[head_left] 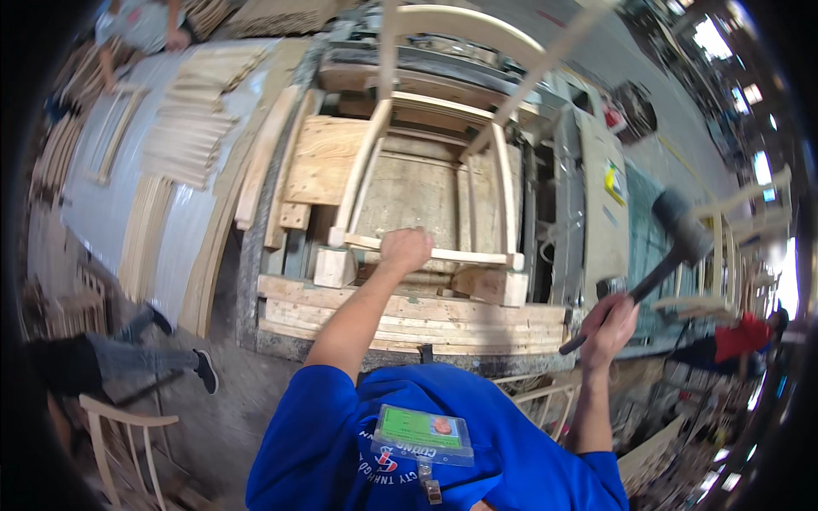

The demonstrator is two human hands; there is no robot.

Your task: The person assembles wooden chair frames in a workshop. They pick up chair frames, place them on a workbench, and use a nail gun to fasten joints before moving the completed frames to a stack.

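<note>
A pale wooden chair frame [509,196] lies on the workbench in front of me, with its curved top rail at the far end. My left hand [406,249] is closed over the middle of the frame's near rail [469,256]. Off to the right, my right hand [611,325] grips the handle of a black mallet [677,228]. The mallet's head is raised, apart from the chair frame. Wooden blocks [335,266] sit under the near corners of the frame.
At the left, a table [189,281] bears stacked wooden slats [192,128]. A co-worker [141,25] stands beyond it; another person's legs [153,358] show at lower left. More chair frames [724,264] stand at right, near a person in red [741,341].
</note>
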